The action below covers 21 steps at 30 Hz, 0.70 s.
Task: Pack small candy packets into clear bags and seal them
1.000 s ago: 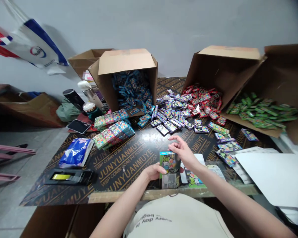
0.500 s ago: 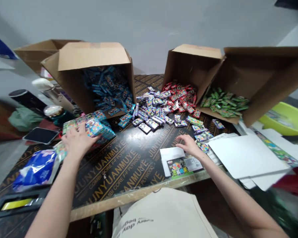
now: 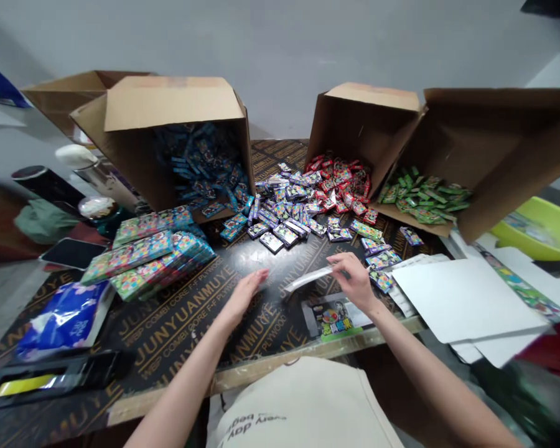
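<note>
So from where I stood, the right hand [image 3: 352, 277] had a narrow pinch on one end of a white sheet [image 3: 308, 279], fingers bunched near the thumb; the sheet stuck out toward the left hand [image 3: 247, 295], clear of a printed card [image 3: 333, 317] lying just below the grip on the near side; the left hand was wide and straight-fingered, nothing in it that I could see, its tips near the sheet's free end but not touching; loose purple packs [image 3: 284, 230] lay beyond both hands, and the cartons [image 3: 154, 261] were stacked well off to the left of the grip; looked to me like the picking-up-the-sheet step; I'd say the next move called for the left fingers to meet that free end and steady it, pinch kept light; couldn't tell if it was folded, too blurry
</note>
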Available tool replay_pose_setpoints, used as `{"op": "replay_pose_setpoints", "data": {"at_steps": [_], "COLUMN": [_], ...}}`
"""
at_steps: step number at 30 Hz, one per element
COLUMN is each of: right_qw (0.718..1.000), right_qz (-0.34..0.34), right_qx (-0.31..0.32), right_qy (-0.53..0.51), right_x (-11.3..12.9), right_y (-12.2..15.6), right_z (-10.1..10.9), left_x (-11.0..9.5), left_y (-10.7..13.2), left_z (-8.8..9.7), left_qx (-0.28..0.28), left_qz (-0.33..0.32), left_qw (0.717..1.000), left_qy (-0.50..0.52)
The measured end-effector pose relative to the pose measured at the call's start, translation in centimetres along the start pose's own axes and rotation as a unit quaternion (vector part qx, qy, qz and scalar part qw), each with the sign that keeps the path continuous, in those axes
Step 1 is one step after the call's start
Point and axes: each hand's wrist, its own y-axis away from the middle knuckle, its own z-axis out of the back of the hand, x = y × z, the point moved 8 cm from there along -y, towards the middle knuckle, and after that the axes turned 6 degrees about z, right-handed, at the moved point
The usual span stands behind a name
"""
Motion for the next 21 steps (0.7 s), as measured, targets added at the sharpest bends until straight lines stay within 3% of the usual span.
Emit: {"op": "replay_pose_setpoints", "data": {"at_steps": [2,4,8,11,14,16,18,21], "right_qw": [0.994,0.980,0.961,0.963,0.967,0.970,0.979,0.997], "right_qz": [0.106,0.187,0.262,0.251,0.242,0.240,0.204,0.059], "right_qx": [-0.030,-0.034,-0.039,-0.040,-0.025,0.000,0.030,0.034], "right_qy": [0.026,0.060,0.075,0.084,0.069,0.036,0.007,-0.024], "right_x": [3.5,6.1,7.9,7.5,7.2,7.2,6.9,4.9], "right_y": [0.0,0.6,2.2,2.7,3.0,3.2,3.0,1.9], "right_z": [0.5,0.3,-0.4,-0.4,-0.5,-1.0,-1.8,-2.5], "left_x": [0.6,0.3,0.5,1.5,2.1,1.9,1.6,0.8], "left_y": [0.1,0.3,0.3,0.8,1.2,0.9,0.5,0.2], "left_z": [-3.2,-4.9,-5.0,-5.3,-5.9,-5.2,-3.7,-1.5], "left_qx": [0.083,0.120,0.080,0.095,0.136,0.103,0.033,-0.045], "left_qz": [0.068,0.087,0.097,0.111,0.109,0.088,0.066,0.032], "left_qw": [0.985,0.970,0.981,0.985,0.974,0.971,0.970,0.971], "left_qy": [0.138,0.191,0.146,0.095,0.144,0.198,0.231,0.232]}}
